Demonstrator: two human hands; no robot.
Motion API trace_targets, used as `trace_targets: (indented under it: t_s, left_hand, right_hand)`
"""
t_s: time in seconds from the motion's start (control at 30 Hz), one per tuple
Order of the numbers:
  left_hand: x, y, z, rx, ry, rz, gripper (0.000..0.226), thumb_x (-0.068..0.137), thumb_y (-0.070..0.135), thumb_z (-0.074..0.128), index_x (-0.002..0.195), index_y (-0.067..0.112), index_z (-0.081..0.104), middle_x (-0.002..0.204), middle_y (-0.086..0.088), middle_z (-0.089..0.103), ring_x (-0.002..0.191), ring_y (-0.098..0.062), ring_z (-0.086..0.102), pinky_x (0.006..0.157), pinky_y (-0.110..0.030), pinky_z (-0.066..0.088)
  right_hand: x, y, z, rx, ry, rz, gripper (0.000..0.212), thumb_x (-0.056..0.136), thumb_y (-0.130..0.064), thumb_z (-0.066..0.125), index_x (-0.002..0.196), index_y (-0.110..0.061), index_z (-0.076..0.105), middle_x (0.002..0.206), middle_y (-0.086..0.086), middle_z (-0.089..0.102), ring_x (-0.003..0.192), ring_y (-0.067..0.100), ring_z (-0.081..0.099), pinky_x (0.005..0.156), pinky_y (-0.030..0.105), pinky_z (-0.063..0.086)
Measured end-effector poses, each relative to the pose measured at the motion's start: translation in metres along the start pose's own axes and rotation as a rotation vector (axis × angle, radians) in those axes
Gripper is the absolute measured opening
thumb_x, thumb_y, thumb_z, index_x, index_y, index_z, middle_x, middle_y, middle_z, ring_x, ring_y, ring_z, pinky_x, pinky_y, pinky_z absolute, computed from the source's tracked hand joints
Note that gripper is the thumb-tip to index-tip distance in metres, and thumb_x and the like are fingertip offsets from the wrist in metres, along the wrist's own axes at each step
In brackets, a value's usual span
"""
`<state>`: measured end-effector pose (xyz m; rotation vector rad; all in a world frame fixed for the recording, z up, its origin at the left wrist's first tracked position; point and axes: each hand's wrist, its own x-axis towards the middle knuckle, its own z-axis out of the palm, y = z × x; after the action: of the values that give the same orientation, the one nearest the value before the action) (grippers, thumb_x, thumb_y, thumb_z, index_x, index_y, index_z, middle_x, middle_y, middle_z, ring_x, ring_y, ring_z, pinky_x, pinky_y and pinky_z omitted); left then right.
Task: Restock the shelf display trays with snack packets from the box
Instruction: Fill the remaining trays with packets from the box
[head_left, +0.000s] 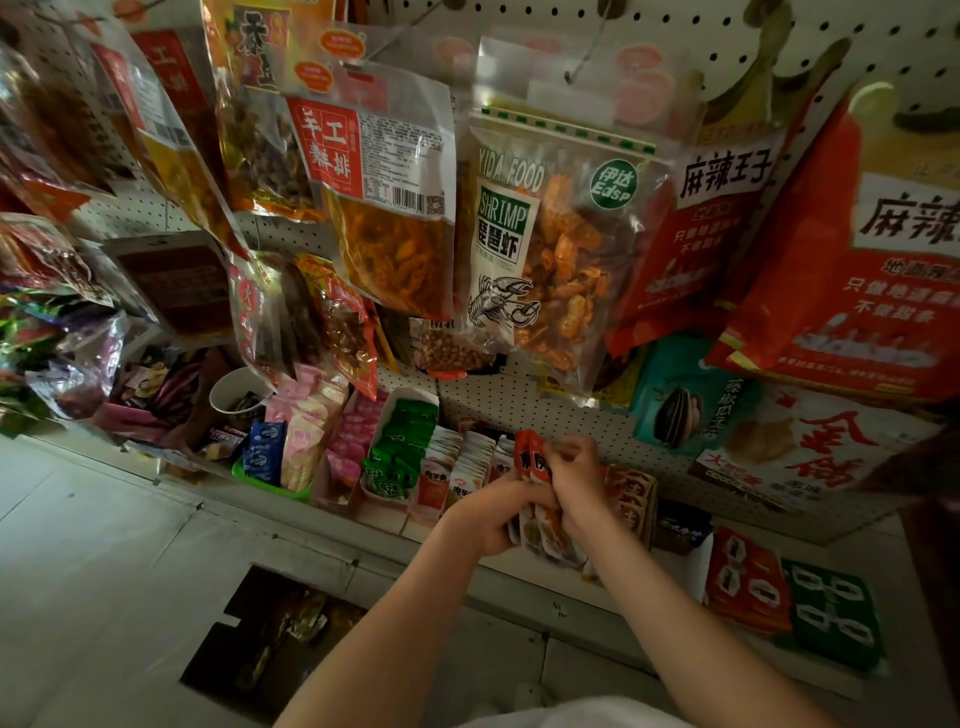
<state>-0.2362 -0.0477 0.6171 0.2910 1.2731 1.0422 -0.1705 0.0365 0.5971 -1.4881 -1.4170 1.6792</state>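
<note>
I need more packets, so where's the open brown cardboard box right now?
The open brown cardboard box sits on the pale floor at lower left of the head view, just below the front edge of the shelf.

Both bare forearms reach forward and the hands meet. The left hand (491, 517) grips a bunch of packets (535, 460) from below. The right hand (576, 473) curls over them, pinching their tops.
</note>
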Motion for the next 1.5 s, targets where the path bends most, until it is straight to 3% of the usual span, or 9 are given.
trace_targets:
  t_s: [0.37, 0.57, 0.67, 0.8, 1.0, 1.1, 1.2, 1.3, 1.5]
  left_hand:
    - [-0.001, -0.002, -0.003, -0.220, 0.034, -0.003, 0.019, 0.087, 0.005, 0.042, 0.085, 0.002, 0.060, 0.068, -0.014, 0.066, 0.058, -0.026, 0.065, 0.061, -0.031, 0.051]
    - [-0.001, 0.003, -0.012, -0.335, 0.088, 0.066, 0.023, 0.085, 0.028, 0.063, 0.089, 0.006, 0.068, 0.076, -0.012, 0.070, 0.076, -0.028, 0.064, 0.080, -0.039, 0.051]
    - [-0.001, 0.006, -0.011, -0.419, 0.179, 0.171, 0.024, 0.091, 0.021, 0.061, 0.106, 0.002, 0.064, 0.088, -0.016, 0.071, 0.087, -0.034, 0.066, 0.073, -0.041, 0.053]
    - [0.006, 0.004, -0.007, -0.310, 0.266, 0.381, 0.034, 0.083, 0.001, 0.063, 0.117, 0.005, 0.060, 0.111, -0.020, 0.068, 0.107, -0.037, 0.064, 0.095, -0.050, 0.050]
    - [0.013, -0.006, 0.016, -0.325, 0.334, 0.439, 0.031, 0.077, -0.007, 0.063, 0.102, 0.012, 0.063, 0.087, -0.006, 0.072, 0.094, -0.028, 0.066, 0.087, -0.041, 0.052]
    - [0.011, -0.001, 0.013, -0.341, 0.364, 0.379, 0.033, 0.079, -0.005, 0.054, 0.111, 0.005, 0.059, 0.077, -0.007, 0.068, 0.075, -0.024, 0.066, 0.072, -0.035, 0.053]
    - [-0.004, 0.002, -0.004, -0.253, 0.138, 0.231, 0.033, 0.081, -0.001, 0.049, 0.113, 0.005, 0.053, 0.079, -0.009, 0.065, 0.071, -0.026, 0.065, 0.061, -0.032, 0.056]
    - [-0.008, -0.005, -0.027, -0.169, -0.053, 0.078, 0.040, 0.071, 0.002, 0.057, 0.111, 0.003, 0.057, 0.086, -0.012, 0.067, 0.077, -0.026, 0.065, 0.074, -0.036, 0.054]
    - [-0.008, -0.006, -0.047, 0.016, -0.324, -0.185, 0.053, 0.065, 0.009, 0.063, 0.118, 0.002, 0.057, 0.101, -0.015, 0.063, 0.084, -0.026, 0.062, 0.078, -0.037, 0.051]
  right_hand:
    - [0.000, -0.005, -0.013, -0.323, -0.220, -0.032, 0.026, 0.100, -0.028, 0.046, 0.121, -0.015, 0.053, 0.118, 0.006, 0.059, 0.107, 0.023, 0.058, 0.096, 0.040, 0.048]
    - [-0.010, 0.001, -0.024, -0.050, -0.398, 0.115, 0.034, 0.097, -0.037, 0.051, 0.116, -0.011, 0.060, 0.102, 0.007, 0.070, 0.091, 0.019, 0.066, 0.080, 0.035, 0.054]
    - [-0.022, -0.003, -0.023, 0.231, -0.488, 0.305, 0.038, 0.099, -0.040, 0.045, 0.103, -0.009, 0.067, 0.093, 0.010, 0.072, 0.091, 0.025, 0.067, 0.077, 0.037, 0.053]
    - [-0.039, -0.005, -0.007, 0.682, -0.439, 0.580, 0.049, 0.098, -0.044, 0.040, 0.109, -0.002, 0.063, 0.095, 0.022, 0.071, 0.102, 0.034, 0.060, 0.080, 0.045, 0.047]
    - [-0.048, -0.012, 0.006, 0.891, -0.335, 0.598, 0.038, 0.096, -0.034, 0.043, 0.091, -0.003, 0.066, 0.077, 0.018, 0.072, 0.090, 0.031, 0.061, 0.074, 0.043, 0.047]
    - [-0.040, -0.007, 0.005, 0.771, -0.403, 0.600, 0.039, 0.096, -0.036, 0.044, 0.093, -0.004, 0.068, 0.090, 0.019, 0.070, 0.092, 0.030, 0.062, 0.088, 0.040, 0.048]
    - [-0.022, -0.001, -0.007, 0.426, -0.376, 0.425, 0.048, 0.098, -0.045, 0.039, 0.101, -0.006, 0.066, 0.103, 0.018, 0.065, 0.090, 0.028, 0.061, 0.082, 0.038, 0.048]
    - [-0.001, 0.000, -0.027, 0.279, -0.384, 0.152, 0.052, 0.096, -0.054, 0.033, 0.122, -0.014, 0.055, 0.116, 0.009, 0.062, 0.105, 0.024, 0.058, 0.086, 0.037, 0.046]
    - [-0.009, -0.011, -0.050, -0.139, -0.670, -0.019, 0.029, 0.083, -0.017, 0.067, 0.112, -0.014, 0.064, 0.103, 0.003, 0.072, 0.095, 0.018, 0.067, 0.073, 0.021, 0.051]
